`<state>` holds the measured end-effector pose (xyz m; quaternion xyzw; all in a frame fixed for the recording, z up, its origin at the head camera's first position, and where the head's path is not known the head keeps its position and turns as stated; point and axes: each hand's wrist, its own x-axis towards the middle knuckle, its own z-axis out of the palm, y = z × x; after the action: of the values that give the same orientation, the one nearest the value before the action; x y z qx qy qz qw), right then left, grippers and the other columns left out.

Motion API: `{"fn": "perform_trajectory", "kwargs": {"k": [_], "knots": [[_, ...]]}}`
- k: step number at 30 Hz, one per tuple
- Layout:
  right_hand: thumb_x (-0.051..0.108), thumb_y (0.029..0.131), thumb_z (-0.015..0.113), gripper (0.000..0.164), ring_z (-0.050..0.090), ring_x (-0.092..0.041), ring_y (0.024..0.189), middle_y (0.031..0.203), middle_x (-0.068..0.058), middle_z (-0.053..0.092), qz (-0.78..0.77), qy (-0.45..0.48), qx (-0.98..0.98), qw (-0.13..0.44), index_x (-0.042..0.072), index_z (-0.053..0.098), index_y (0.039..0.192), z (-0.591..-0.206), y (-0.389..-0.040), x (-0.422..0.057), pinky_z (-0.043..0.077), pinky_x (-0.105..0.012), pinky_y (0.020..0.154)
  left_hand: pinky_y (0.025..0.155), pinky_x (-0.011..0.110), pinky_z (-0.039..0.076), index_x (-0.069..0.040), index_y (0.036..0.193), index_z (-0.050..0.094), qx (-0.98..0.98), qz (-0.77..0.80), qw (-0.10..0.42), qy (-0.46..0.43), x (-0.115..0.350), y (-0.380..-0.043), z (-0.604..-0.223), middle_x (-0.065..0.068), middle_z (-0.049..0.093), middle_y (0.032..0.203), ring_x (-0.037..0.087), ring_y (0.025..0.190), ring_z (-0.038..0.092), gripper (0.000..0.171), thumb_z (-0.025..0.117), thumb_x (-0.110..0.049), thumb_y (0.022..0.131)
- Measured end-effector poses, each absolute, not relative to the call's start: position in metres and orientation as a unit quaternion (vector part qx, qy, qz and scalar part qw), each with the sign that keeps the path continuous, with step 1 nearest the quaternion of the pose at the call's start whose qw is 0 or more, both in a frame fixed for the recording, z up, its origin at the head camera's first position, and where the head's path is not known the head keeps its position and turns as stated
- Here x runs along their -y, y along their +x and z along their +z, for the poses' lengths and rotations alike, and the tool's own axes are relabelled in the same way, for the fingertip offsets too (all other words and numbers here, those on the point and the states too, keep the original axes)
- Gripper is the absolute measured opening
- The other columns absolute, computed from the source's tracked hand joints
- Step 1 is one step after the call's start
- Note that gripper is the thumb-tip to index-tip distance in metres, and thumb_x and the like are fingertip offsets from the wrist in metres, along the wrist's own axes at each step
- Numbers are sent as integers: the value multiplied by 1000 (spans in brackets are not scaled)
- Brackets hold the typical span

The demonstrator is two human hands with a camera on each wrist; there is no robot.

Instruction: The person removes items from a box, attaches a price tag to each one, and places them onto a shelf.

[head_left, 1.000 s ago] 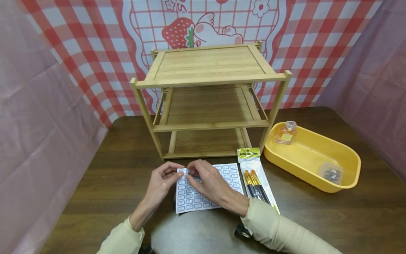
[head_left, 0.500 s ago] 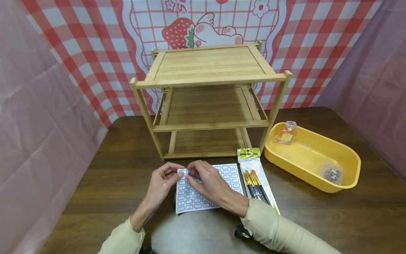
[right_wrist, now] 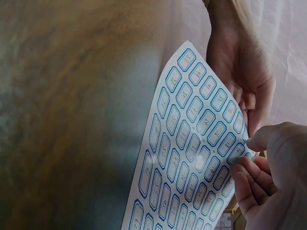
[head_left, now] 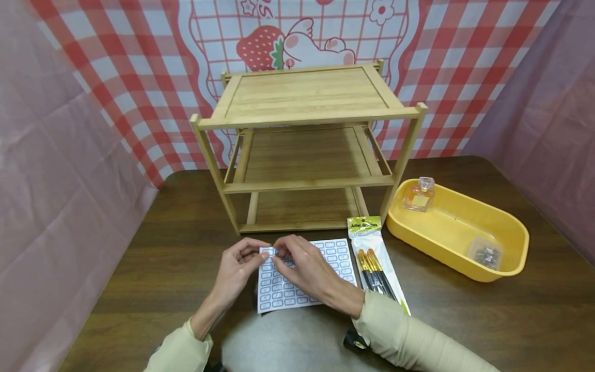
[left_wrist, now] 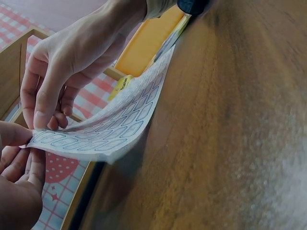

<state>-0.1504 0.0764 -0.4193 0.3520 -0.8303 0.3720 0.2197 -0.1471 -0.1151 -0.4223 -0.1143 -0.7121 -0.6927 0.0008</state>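
Almost nothing moves between the earlier head frames and the present one: both hands keep to the same corner of the label sheet, which suggests fine, unfinished fingerwork rather than a completed step. Left hand: thumb and fingers pinch the sheet's far left corner. Right hand: bent over the same edge, just beside the left, its thumb and curled fingertips closing narrowly on the sheet; whether a single label lies between them cannot be told.

Sheet: on the side nearest the person, in front of the wooden rack, its pinched end bowed upward off the surface, as the left wrist view shows. Rows of blue-bordered, numbered labels face up; no loose label can be made out.

Outward to the right: a packet of artist brushes lies just beside the sheet, its green header near the rack's front leg. Beyond it, a yellow tray holds a perfume bottle at its far left end and a small clear box toward its near right end. Behind the rack hangs a red-and-white checked cloth.
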Motion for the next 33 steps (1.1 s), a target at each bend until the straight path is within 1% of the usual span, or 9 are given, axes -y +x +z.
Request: {"fn": "perform_trajectory", "kwargs": {"k": [6,14,20,33], "knots": [[2,87,80,24,62,-16,80,91,-5,66,370,353,831,218,0,67,107,-420,-151,-77,56,-20,71,78,25,58,11,109,67,712,-692,6,-119,114,-146,-421,19,71,102,18,90,69,17,67,8,93],[3,88,79,29,63,-16,82,92,-5,66,386,349,828,211,-1,64,112,-420,-152,-77,56,-21,73,76,25,59,12,110,66,708,-698,1,-106,113,-147,-421,20,71,102,18,88,69,16,65,9,94],[2,87,79,26,62,-16,82,92,-6,66,383,351,827,214,0,64,108,-422,-151,-78,56,-21,73,75,25,58,12,110,66,707,-699,-2,-103,113,-147,-422,20,70,100,19,87,68,17,66,8,94],[2,86,80,27,63,-16,81,91,-6,66,385,348,827,217,0,64,108,-422,-151,-77,56,-20,72,76,25,58,12,110,66,704,-702,3,-104,112,-147,-422,20,70,101,18,87,68,17,66,8,93]]}}
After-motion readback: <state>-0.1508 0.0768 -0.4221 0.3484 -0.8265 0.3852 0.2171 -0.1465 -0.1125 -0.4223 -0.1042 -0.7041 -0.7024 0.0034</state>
